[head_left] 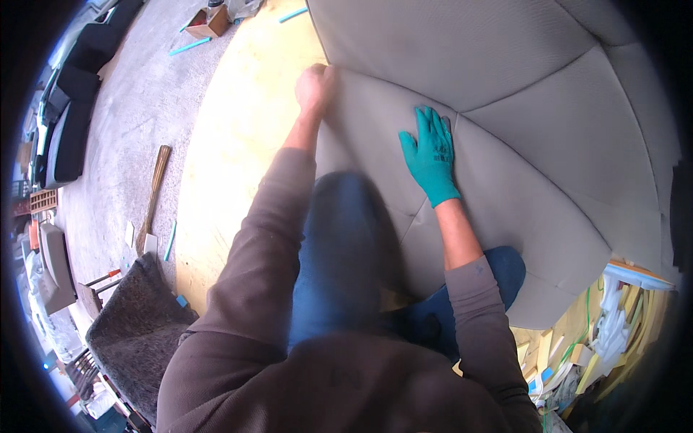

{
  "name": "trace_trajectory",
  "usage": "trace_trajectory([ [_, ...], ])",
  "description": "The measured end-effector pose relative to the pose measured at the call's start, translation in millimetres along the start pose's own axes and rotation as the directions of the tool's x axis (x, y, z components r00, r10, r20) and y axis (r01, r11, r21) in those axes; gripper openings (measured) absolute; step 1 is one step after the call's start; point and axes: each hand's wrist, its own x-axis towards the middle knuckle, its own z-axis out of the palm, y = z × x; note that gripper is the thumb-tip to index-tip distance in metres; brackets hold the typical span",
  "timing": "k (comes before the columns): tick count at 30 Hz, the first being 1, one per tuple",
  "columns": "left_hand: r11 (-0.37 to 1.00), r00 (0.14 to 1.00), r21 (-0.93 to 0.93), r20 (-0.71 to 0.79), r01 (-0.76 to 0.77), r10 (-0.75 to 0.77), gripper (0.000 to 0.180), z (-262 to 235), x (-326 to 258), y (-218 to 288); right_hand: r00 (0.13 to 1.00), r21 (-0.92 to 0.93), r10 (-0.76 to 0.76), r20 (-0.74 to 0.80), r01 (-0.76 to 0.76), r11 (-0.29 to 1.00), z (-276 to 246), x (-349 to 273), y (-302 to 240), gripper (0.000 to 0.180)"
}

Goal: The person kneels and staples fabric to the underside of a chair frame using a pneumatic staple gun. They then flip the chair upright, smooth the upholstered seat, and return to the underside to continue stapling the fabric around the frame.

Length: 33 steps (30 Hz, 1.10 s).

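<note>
A large grey upholstered cushion, made of stitched panels with seams running across it, lies on a pale yellow wooden surface and fills the upper right of the view. The left hand is bare and curled into a fist at the cushion's left edge, fingers closed on the fabric right where the cushion meets the surface. The right hand wears a teal glove and lies flat on the cushion, fingers spread apart, palm pressed down just beside a seam and a little to the right of the left hand. Both forearms wear brown sleeves, and the person's knees in blue jeans rest against the cushion's lower edge, one of them blurred.

To the left of the cushion, beyond the surface, a grey floor carries a wooden-handled tool, a light blue strip and a small cardboard box. Below and left of the cushion sits a dark fuzzy seat piece. At the cushion's lower right corner lies a heap of wood offcuts and scraps
</note>
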Motion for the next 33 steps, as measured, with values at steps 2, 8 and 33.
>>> trace_trajectory([
  [2, 0.982, 0.998, -0.181, -0.03, 0.048, -0.054, 0.036, -3, -9, -3, 0.996, 0.113, 0.055, 0.064, -0.062, 0.992, -13, -1, 3, 0.052],
  [8, 0.899, 0.949, -0.436, -0.262, 0.047, -0.177, 0.03, -6, -61, 21, 0.77, 0.84, 0.363, 0.524, -0.397, -0.37, -64, -25, 44, 0.045],
  [33, 0.948, 0.829, -0.216, 0.466, -0.232, 0.309, 0.028, 77, -106, 139, 0.583, 0.359, 0.419, 0.697, 0.223, -0.907, -29, 48, 102, 0.049],
])
